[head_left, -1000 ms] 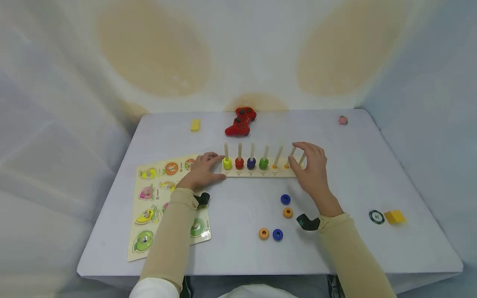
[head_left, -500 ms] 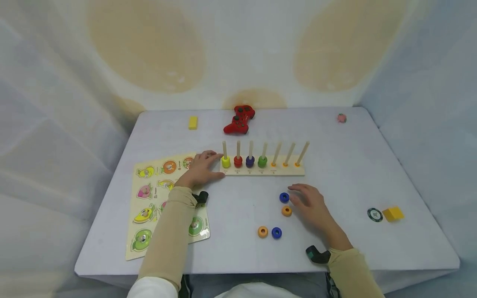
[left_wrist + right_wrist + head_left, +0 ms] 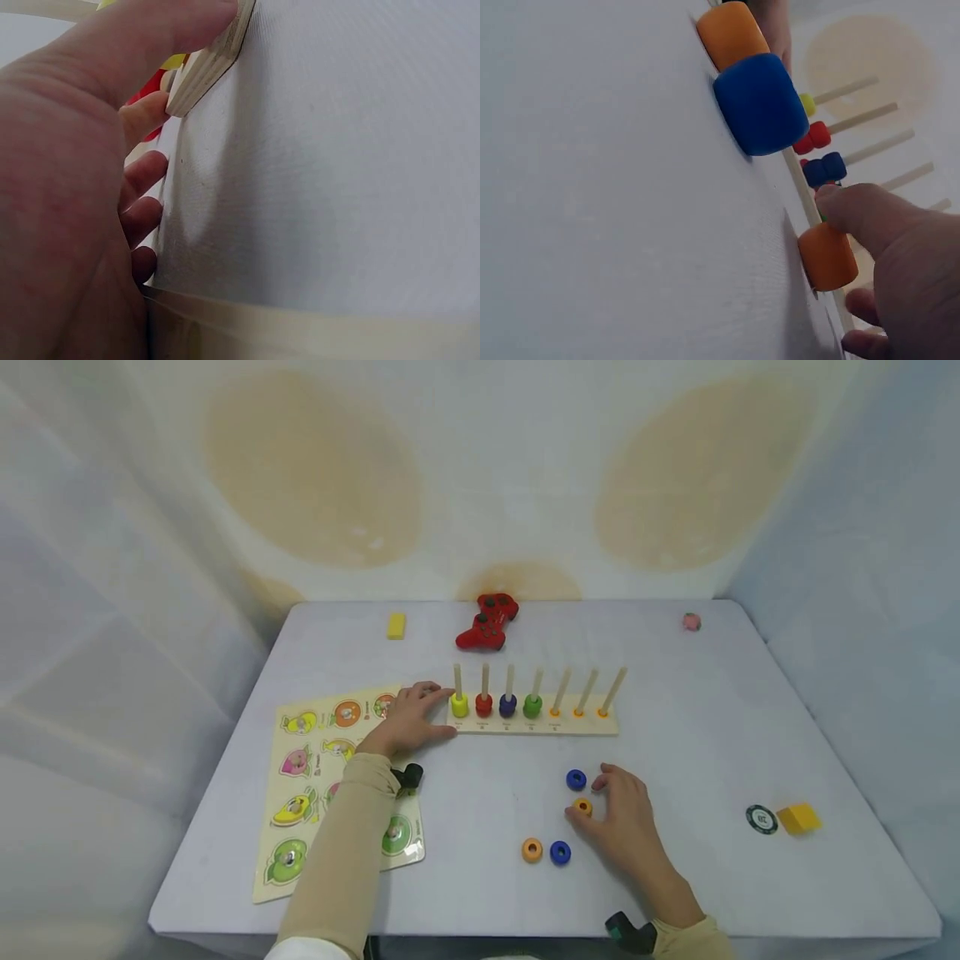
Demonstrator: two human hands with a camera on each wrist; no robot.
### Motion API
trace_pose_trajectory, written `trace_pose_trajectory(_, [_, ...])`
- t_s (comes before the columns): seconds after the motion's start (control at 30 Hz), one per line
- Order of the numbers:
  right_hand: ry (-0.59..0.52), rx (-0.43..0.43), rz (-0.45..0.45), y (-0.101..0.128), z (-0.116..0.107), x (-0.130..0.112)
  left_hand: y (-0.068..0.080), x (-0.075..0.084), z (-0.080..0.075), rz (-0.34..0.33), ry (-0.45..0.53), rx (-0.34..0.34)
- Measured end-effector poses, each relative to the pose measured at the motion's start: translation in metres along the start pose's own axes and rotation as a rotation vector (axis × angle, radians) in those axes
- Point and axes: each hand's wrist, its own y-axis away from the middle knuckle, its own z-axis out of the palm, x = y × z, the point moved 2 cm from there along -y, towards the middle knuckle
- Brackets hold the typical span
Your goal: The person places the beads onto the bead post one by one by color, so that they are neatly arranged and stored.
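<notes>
A wooden peg board (image 3: pixel 536 724) stands mid-table with several upright pegs; yellow, red, blue and green rings sit on its left pegs. My left hand (image 3: pixel 435 710) holds the board's left end, thumb over its corner (image 3: pixel 214 60). Nearer me lie loose rings: a blue ring (image 3: pixel 576 779), an orange ring (image 3: pixel 582 807), another orange ring (image 3: pixel 532 849) and another blue ring (image 3: pixel 559 852). My right hand (image 3: pixel 588 797) pinches the orange ring (image 3: pixel 826 255) beside the upper blue one; in the right wrist view my thumb sits on it. The other pair (image 3: pixel 759 105) lies apart.
A fruit puzzle board (image 3: pixel 300 793) lies left under my forearm. A red game controller (image 3: pixel 487 622) and a yellow block (image 3: pixel 395 626) sit at the back, with a pink ball (image 3: pixel 692 622) back right. A poker chip (image 3: pixel 761 819) and yellow cube (image 3: pixel 798 818) lie right.
My right hand left the rightmost pegs, came down toward me to the loose rings and closed on the orange one. The left hand stayed on the board.
</notes>
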Motion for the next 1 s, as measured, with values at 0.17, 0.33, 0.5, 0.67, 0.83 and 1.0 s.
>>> trace_pose_trajectory(0.17, [0.004, 0.037, -0.046, 0.004, -0.003, 0.002, 0.0, -0.001, 0.001, -0.007, 0.009, -0.006])
trace_pose_trajectory(0.33, [-0.073, 0.13, -0.088, -0.018, -0.027, -0.019, 0.001, -0.002, -0.001, -0.01, -0.013, -0.013])
trace_pose_trajectory(0.5, [-0.155, 0.296, -0.202, -0.069, -0.059, -0.055, 0.001, -0.001, -0.005, -0.02, 0.011, 0.012])
trace_pose_trajectory(0.67, [-0.133, 0.383, -0.25, -0.098, -0.07, -0.073, 0.001, -0.006, 0.008, -0.049, 0.038, -0.01])
trace_pose_trajectory(0.83, [-0.123, 0.447, -0.285, -0.106, -0.073, -0.078, -0.001, -0.008, 0.011, -0.022, 0.004, -0.001])
trace_pose_trajectory(1.0, [-0.124, 0.45, -0.284, -0.112, -0.075, -0.08, -0.003, -0.006, 0.006, -0.018, -0.011, 0.004])
